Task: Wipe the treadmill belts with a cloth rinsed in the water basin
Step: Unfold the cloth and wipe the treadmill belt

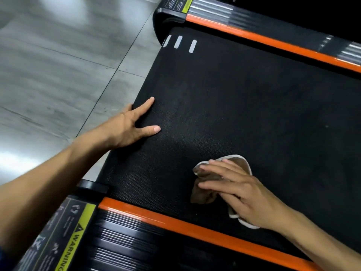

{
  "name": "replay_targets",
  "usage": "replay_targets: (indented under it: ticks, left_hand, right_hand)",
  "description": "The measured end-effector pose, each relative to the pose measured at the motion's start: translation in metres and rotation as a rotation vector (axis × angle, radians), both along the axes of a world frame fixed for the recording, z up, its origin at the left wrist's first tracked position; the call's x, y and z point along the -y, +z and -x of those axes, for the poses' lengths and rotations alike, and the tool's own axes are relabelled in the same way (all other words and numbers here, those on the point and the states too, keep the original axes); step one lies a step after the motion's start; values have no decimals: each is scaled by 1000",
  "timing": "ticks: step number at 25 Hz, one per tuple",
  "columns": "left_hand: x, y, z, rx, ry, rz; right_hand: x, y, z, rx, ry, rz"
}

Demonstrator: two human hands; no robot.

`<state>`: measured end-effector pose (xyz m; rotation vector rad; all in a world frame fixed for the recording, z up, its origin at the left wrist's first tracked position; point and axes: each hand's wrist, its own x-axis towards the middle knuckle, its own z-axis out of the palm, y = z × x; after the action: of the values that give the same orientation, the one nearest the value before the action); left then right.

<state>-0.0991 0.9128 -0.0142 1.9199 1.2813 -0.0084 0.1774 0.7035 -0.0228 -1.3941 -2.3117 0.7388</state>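
near side rail (125, 239) | we read "WARNING" in black under a black triangle sign on its yellow strip (76, 239) | grey pictograms and small print on the dark label (58, 231) beside the strip were too blurred for us to read | far rail label (178, 3) carried pale characters and a yellow strip we could not make out

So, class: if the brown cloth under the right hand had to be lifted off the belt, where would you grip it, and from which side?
Grip the cloth at its bunched middle, coming from above. It lies flat and crumpled on the belt, so no edge stands up to pinch; the folds under the right hand probably offer the most bulk. The hand's fingers now lie straight across it, pressing rather than gripping.
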Motion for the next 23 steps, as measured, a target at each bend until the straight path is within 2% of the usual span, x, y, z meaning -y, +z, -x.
replay_targets:
  ticks: [4, 7, 10, 13, 15, 17, 20, 23]
  left_hand:
    - [0, 1, 6, 33, -10, -32]
    - [3, 5, 7, -12, -4, -107]
    - [4, 8, 3, -127, -81, -226]
    - [1, 6, 1, -171, -258, -345]
    - [0, 6, 0, -224, -333, -359]
    - [3, 9, -1, -297, -389, -364]
    - [15, 25, -10, -396, -416, -347]
    - [40, 46, -32, -474, -359, -260]
  right_hand:
    - [-44, -15, 43, -43, 64, -103]
    - [-83, -15, 57, -49, -20, -130]
    - [-131, -16, 46, -31, -190, -204]
    - [-175, -11, 5, -21, -499, -191]
    - [-178, -4, -23, -4, -679, -119]
    - [-163, 1, -30, -58, -745, -49]
    - [-138, 4, -3, -161, -726, 16]
    - [-111, 6, 19, -193, -631, 70]
